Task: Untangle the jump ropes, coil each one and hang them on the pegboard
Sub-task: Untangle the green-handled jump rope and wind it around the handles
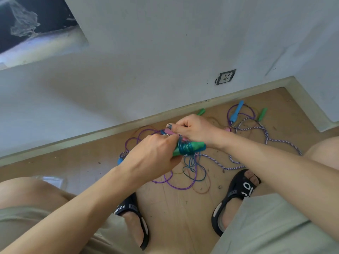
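Both hands meet above the wooden floor over a tangle of jump ropes. My left hand (156,153) grips a bundle of green handles (194,146) with blue cord (185,148) wound tightly around them. My right hand (194,128) pinches the upper end of that bundle, where a pink handle (168,132) shows. Loose blue cord hangs from the bundle to the floor. Purple rope loops (176,186) lie under the hands. A purple-and-white braided rope (264,132) sprawls to the right with a blue handle (236,111) and a green handle (262,113). No pegboard is in view.
A white wall with a power socket (225,77) and a baseboard (91,136) runs behind the ropes. My two feet in black sandals (236,197) stand on the floor below the tangle. Another blue handle (120,160) peeks out by my left wrist.
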